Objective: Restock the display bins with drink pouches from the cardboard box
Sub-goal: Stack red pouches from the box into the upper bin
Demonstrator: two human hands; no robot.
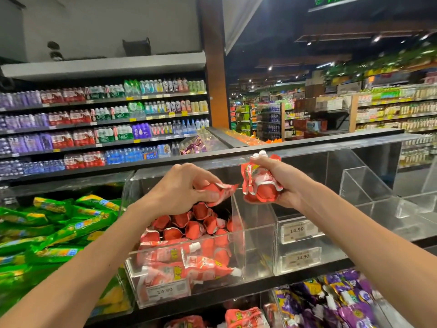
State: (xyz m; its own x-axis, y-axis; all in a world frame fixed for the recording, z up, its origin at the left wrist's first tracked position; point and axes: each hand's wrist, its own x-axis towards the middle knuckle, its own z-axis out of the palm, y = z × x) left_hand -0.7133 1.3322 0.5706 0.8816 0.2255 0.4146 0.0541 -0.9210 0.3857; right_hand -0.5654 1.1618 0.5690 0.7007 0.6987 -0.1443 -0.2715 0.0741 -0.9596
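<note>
We pinch one red drink pouch (221, 191) in our left hand (177, 188) over the acrylic bin (165, 249), near its back right corner. The fingers of our right hand (283, 185) clutch a bunch of pouches (260, 188), perhaps three. They seem soft, light and slippery, so grip bodies, not spouts.

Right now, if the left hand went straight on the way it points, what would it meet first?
Likely the red pouch bundle in the right hand. The left hand, holding a single pouch, seems above the clear divider, but depth is unclear.
</note>
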